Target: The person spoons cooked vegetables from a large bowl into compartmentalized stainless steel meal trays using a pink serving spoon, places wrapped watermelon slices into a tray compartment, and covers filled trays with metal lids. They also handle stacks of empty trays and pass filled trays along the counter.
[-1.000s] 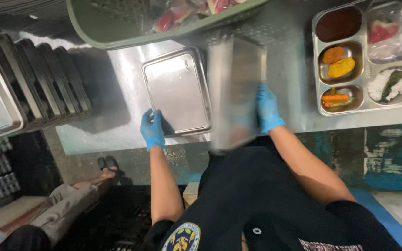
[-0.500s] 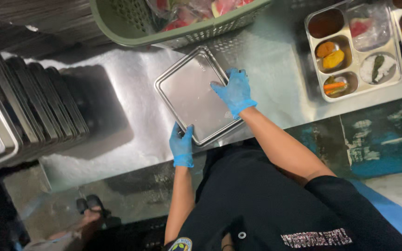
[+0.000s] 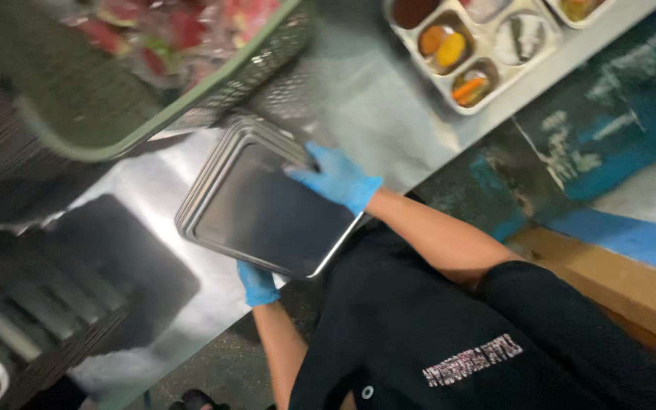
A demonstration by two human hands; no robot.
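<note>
**Holding a steel tray at the counter's edge**

Gripping a shallow rectangular stainless-steel tray (image 3: 271,212) from two sides, the person keeps it over the near edge of the shiny steel counter (image 3: 366,106). The left hand (image 3: 257,282), in a blue disposable glove, is closed on the tray's near rim, fingers curled under it. The right hand (image 3: 335,176), gloved the same way, lies on the tray's far corner with the fingers spread flat across the top; whether the thumb hooks beneath the rim cannot be told. The tray seems to be the top one of a nested pair or small stack, since doubled rims show along its left side, though blur makes the count uncertain.

Beyond the tray, a green plastic mesh basket (image 3: 153,114) with red and pale packets inside overhangs the tray's far corner. To the right of the tray and further back sits a compartmented steel meal tray (image 3: 468,57) already filled with sauces and vegetables. Left of the tray, a row of upright steel trays (image 3: 32,319) stands racked.

As a judgement, the risks lie in the grip and the crowding. Smooth gloves on polished metal could slip, letting the tray tip off the counter. Nested trays might stick or separate suddenly. Lifting the far corner could knock the basket.
</note>
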